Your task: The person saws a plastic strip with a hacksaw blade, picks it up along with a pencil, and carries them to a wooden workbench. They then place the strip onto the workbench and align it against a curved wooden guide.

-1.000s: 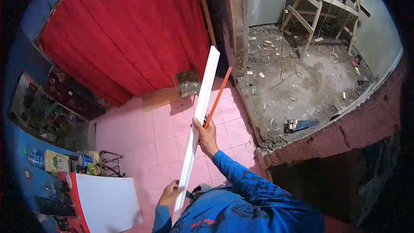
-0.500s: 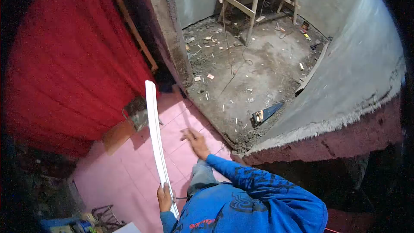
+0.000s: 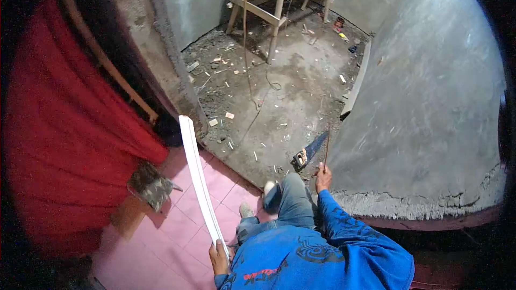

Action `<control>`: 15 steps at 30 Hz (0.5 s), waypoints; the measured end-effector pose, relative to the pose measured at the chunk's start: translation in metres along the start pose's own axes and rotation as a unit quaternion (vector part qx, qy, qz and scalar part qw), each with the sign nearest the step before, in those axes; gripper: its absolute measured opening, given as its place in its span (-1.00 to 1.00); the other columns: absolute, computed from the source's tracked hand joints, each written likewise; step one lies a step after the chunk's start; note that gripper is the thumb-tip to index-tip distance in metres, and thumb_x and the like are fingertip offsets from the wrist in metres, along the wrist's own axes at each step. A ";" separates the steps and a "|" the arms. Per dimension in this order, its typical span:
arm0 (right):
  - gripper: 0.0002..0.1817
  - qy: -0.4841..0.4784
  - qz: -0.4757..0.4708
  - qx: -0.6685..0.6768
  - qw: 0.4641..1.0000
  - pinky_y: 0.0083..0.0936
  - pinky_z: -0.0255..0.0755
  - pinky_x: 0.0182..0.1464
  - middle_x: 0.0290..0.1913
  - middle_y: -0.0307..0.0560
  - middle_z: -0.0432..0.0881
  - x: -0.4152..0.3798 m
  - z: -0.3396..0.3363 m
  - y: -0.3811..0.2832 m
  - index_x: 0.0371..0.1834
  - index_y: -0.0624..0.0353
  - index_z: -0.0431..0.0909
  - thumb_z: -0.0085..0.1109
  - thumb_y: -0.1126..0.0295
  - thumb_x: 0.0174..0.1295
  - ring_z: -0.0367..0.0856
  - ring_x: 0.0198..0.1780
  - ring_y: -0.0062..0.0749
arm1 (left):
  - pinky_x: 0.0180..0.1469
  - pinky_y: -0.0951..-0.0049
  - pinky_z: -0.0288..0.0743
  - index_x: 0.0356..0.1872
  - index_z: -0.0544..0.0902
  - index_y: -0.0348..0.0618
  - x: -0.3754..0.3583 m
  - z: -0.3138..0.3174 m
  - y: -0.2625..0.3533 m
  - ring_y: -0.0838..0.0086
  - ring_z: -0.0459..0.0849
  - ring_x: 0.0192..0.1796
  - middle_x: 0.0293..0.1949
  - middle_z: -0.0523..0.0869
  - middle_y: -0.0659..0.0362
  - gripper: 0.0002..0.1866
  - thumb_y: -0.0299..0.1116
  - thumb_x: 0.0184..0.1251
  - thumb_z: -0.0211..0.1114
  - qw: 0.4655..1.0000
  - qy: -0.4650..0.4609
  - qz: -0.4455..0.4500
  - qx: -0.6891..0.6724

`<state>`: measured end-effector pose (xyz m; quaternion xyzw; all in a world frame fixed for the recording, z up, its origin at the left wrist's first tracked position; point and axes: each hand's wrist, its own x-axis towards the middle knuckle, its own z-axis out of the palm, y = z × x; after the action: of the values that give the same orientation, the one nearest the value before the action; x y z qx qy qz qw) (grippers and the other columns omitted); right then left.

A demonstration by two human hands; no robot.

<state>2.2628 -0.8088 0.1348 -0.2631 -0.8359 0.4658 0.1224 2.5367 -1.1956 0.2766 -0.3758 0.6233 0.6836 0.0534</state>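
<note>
1. Long white flat moulding strip [image 3: 198, 174]: the left hand [image 3: 219, 258] has its fingers clamped round the near end; the strip rises forward over the pink tiled floor [image 3: 177, 225], far end near the rough concrete doorpost [image 3: 161, 64].
2. Right hand [image 3: 322, 173]: fingers pinched on a thin reddish-brown rod [image 3: 326, 149], held upright beside the grey plastered wall [image 3: 430, 102].
3. Step in hand (judged): carrying both pieces toward the debris-strewn concrete floor [image 3: 279, 91].
4. Next move calls for clearing the blue-bladed handsaw [image 3: 309, 150] just ahead.
5. Writing: red lettering on the blue sleeve-shirt [image 3: 322, 258] (illegible).
</note>
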 end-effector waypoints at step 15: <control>-0.46 0.024 0.012 0.054 0.998 -0.40 0.45 -0.32 -0.43 -0.08 0.66 0.316 0.124 -0.083 -0.16 0.24 0.66 -0.08 -0.06 0.47 0.63 -0.45 -0.44 | -0.19 0.22 0.48 -0.14 0.67 -0.27 0.138 0.149 0.102 0.21 0.66 -0.31 -0.38 0.71 0.02 -0.54 -0.03 0.50 0.01 0.977 -0.028 -0.013 0.213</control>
<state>1.9174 -0.7581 0.1254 -0.2778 -0.8029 0.5054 0.1510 2.3166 -1.1392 0.2710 -0.3447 0.7480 0.5445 0.1589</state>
